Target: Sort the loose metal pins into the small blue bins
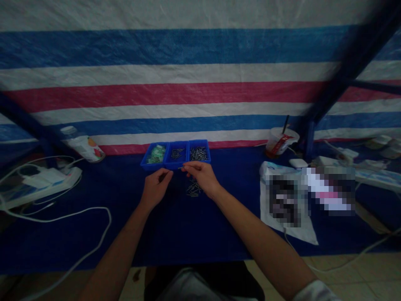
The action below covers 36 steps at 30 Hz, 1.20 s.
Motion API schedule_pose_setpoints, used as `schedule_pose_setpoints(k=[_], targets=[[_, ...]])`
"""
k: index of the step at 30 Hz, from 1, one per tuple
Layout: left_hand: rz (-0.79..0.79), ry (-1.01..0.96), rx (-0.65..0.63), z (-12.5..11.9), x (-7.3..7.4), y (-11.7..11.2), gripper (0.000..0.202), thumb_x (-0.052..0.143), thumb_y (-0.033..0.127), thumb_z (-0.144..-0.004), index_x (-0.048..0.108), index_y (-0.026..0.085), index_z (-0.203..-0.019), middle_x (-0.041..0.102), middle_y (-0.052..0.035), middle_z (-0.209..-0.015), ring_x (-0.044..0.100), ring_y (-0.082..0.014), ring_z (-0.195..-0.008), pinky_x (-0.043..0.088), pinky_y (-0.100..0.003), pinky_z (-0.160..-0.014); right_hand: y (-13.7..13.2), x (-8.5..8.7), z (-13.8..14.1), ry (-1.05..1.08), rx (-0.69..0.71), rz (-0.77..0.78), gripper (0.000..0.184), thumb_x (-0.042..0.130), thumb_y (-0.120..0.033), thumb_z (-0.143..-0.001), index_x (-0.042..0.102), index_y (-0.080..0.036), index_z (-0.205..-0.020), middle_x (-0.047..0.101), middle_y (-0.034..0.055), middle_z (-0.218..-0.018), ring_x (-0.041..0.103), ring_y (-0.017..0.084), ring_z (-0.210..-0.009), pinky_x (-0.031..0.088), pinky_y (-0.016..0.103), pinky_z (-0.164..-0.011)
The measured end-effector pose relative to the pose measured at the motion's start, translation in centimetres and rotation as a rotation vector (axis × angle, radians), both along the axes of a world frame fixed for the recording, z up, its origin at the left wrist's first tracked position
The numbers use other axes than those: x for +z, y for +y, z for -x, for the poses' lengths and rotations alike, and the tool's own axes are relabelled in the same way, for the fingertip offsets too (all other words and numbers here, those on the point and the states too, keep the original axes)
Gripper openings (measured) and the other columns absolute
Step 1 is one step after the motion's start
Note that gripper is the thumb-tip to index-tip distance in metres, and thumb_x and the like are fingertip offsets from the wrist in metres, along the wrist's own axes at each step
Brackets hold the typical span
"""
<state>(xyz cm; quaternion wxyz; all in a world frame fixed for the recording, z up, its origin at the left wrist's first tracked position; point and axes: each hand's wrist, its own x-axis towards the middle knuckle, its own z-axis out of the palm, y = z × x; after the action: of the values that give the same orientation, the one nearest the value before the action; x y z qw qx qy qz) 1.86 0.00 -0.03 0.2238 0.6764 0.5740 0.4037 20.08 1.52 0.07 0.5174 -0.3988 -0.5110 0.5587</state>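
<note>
My right hand (202, 173) pinches a thin, shiny screw (181, 168) between thumb and fingertips, its tip pointing left. Facing it, my left hand (156, 186) has thumb and forefinger brought together; whatever they hold, if anything, is too small to make out. Partly under my right hand, a loose pile of screws (193, 191) lies on the blue table. Just beyond my hands stand three joined blue bins: the left bin (143, 161) has small clear-green pieces, the middle bin (173, 164) a few dark screws, and the right bin (209, 155) many screws.
At the left are a bottle (83, 144) and a white power strip (67, 184) with cables. A plastic cup with a straw (278, 142) stands at the back right, near a white plastic bag (265, 209) and another power strip (372, 175). Striped sheeting (188, 92) hangs behind the table.
</note>
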Motion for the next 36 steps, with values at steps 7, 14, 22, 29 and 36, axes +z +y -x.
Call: schedule_pose_setpoints(k=[7,14,22,29,36], targets=[[-0.01,-0.012,-0.001,-0.1,-0.1,0.0,0.032,0.055,0.047,-0.086,0.066,0.018,-0.076,0.057,0.0025,-0.063,0.05,-0.0144,-0.061,0.036,-0.025,-0.06,-0.3,0.0,-0.7,0.104,-0.001,0.158,0.029,0.068,-0.046,-0.078,0.064,-0.018,-0.072,0.065,0.0007,-0.069,0.047,0.007,-0.051,0.031,0.022,-0.048],[-0.009,-0.007,-0.015,-0.1,0.0,-0.1,0.031,0.055,0.045,-0.087,0.066,0.018,-0.078,0.059,0.0023,-0.065,0.053,-0.0148,-0.062,0.038,-0.026,-0.061,-0.3,0.0,-0.4,-0.061,-0.084,0.193,0.042,0.065,-0.048,-0.078,0.048,-0.019,-0.053,0.043,-0.0062,-0.043,0.034,0.006,-0.039,0.024,0.023,-0.042],[-0.011,0.004,-0.017,-0.2,0.1,-0.2,0.029,0.055,0.043,-0.088,0.067,0.018,-0.078,0.06,0.0022,-0.066,0.053,-0.0146,-0.063,0.039,-0.025,-0.061,0.2,0.6,-0.6,-0.224,-0.117,0.006,0.028,0.057,-0.044,-0.088,0.067,-0.019,-0.096,0.069,0.002,-0.083,0.056,0.01,-0.054,0.042,0.024,-0.053],[-0.012,0.006,-0.018,-0.2,0.2,-0.2,0.029,0.055,0.043,-0.088,0.067,0.018,-0.078,0.06,0.0024,-0.065,0.053,-0.0145,-0.062,0.038,-0.025,-0.06,-1.3,0.3,-1.3,-1.279,-0.078,-0.351,0.018,0.06,-0.03,-0.09,0.072,-0.02,-0.097,0.069,0.0091,-0.104,0.061,0.025,-0.098,0.047,0.037,-0.081],[-0.024,0.034,-0.029,-0.2,0.0,-0.1,0.029,0.054,0.042,-0.088,0.068,0.018,-0.08,0.061,0.0016,-0.067,0.054,-0.0152,-0.064,0.039,-0.026,-0.062,-1.4,-0.2,-0.8,-1.406,-0.066,-0.421,0.021,0.049,-0.017,-0.094,0.07,-0.018,-0.096,0.068,0.0105,-0.105,0.058,0.025,-0.1,0.044,0.037,-0.08]])
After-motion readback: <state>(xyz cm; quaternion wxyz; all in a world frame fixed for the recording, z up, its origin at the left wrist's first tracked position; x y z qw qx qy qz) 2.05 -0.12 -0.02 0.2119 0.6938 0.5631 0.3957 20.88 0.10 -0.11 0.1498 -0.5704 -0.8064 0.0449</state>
